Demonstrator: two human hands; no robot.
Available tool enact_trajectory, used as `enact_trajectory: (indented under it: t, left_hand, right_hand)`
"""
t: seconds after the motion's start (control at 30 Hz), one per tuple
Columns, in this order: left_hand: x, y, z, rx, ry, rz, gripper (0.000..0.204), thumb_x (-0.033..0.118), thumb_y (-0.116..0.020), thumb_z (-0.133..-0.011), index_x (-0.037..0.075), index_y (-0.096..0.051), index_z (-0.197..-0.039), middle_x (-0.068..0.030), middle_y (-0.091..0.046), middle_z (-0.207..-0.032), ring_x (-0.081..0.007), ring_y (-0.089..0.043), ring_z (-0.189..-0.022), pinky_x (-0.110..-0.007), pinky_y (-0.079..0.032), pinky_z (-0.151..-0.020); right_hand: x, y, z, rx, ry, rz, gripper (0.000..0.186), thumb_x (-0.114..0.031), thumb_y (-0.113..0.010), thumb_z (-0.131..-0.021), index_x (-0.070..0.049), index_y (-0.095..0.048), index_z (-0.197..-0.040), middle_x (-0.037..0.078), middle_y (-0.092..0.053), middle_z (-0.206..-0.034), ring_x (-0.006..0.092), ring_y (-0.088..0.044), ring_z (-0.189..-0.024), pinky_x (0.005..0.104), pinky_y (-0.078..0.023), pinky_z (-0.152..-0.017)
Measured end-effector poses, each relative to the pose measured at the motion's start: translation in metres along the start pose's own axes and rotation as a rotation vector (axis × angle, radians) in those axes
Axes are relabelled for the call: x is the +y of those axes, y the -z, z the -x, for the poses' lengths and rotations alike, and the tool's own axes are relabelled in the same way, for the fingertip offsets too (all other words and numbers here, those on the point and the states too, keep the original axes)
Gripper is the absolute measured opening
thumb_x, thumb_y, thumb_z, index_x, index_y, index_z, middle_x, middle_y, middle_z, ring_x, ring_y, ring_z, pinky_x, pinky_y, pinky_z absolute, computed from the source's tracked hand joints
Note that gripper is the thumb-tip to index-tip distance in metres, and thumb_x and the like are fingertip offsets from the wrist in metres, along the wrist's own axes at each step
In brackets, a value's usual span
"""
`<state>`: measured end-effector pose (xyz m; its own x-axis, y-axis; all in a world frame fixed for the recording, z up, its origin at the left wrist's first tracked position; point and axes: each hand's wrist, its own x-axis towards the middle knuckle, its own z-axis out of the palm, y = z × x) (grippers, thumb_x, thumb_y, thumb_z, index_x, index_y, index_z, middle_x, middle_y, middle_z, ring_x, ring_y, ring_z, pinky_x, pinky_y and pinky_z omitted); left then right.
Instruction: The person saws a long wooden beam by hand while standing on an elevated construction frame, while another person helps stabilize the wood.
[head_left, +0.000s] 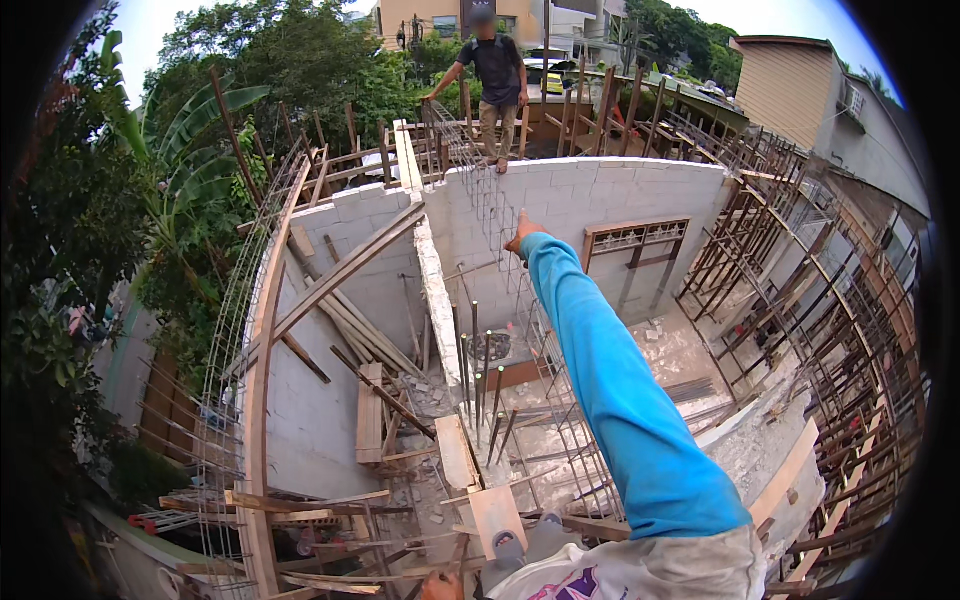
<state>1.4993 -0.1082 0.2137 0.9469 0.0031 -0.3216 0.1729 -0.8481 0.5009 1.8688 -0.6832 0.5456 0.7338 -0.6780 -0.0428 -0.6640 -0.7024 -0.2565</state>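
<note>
My right hand (523,232), at the end of a bright blue sleeve, is out at arm's length, closed on a long steel rebar cage (475,160). The cage runs from near a co-worker down past my hand, partly hidden behind my arm. That co-worker (495,75), in dark top, stands on the far block wall with a hand at the cage's far end. At the lower edge my left hand (440,588) shows only in part; its grip is unclear. My sandalled foot (507,547) rests on a narrow board (497,508) high above the floor.
White block walls (620,185) surround a rubble-strewn floor (660,350) below. Diagonal timbers (340,275) cross at left, upright bars (478,390) rise mid-view, and dense wooden scaffolding (800,280) lines the right. Trees (170,150) and houses (780,90) stand beyond.
</note>
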Motion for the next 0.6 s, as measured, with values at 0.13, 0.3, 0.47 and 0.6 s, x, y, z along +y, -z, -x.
enact_trajectory:
  t: [0.13, 0.3, 0.47, 0.6]
  left_hand:
    - [-0.012, -0.01, -0.001, 0.059, -0.017, -0.019, 0.034, 0.038, -0.052, -0.083, 0.009, -0.068, -0.092, -0.0203, -0.067, -0.092, -0.0421, -0.062, -0.086, -0.048, -0.049, -0.077]
    - [-0.009, -0.01, -0.001, -0.007, -0.017, -0.018, 0.035, 0.037, -0.052, -0.084, 0.008, -0.069, -0.095, -0.0213, -0.067, -0.093, -0.042, -0.062, -0.087, -0.048, -0.049, -0.078]
    - [-0.003, -0.006, -0.001, 0.026, -0.046, -0.054, 0.035, 0.038, -0.051, -0.084, 0.01, -0.069, -0.096, -0.021, -0.067, -0.094, -0.0419, -0.062, -0.087, -0.048, -0.049, -0.077]
    - [0.001, 0.0, 0.002, 0.001, -0.002, -0.063, 0.038, 0.04, -0.049, -0.085, 0.011, -0.069, -0.1, -0.0193, -0.067, -0.099, -0.0416, -0.061, -0.092, -0.048, -0.048, -0.081]
  right_hand:
    - [0.005, 0.013, 0.006, -0.078, -0.046, -0.202, 0.102, -0.039, -0.07, -0.08, -0.01, -0.003, -0.151, 0.023, -0.053, -0.129, 0.0357, -0.053, -0.118, 0.0412, -0.042, -0.101]
    - [0.038, -0.009, 0.052, -0.282, 0.081, -0.361, 0.084, -0.037, -0.066, -0.086, -0.007, -0.019, -0.148, 0.02, -0.064, -0.113, 0.0321, -0.067, -0.095, 0.0388, -0.055, -0.077]
    - [0.134, -0.113, 0.162, -0.791, 0.077, -0.559, 0.076, -0.044, -0.065, -0.086, -0.006, -0.034, -0.144, 0.018, -0.064, -0.112, 0.0297, -0.066, -0.093, 0.0419, -0.057, -0.072]
    - [0.272, -0.205, 0.267, -0.824, -0.218, -0.501, 0.072, -0.046, -0.066, -0.083, -0.005, -0.044, -0.138, 0.018, -0.066, -0.109, 0.0276, -0.067, -0.091, 0.0397, -0.055, -0.077]
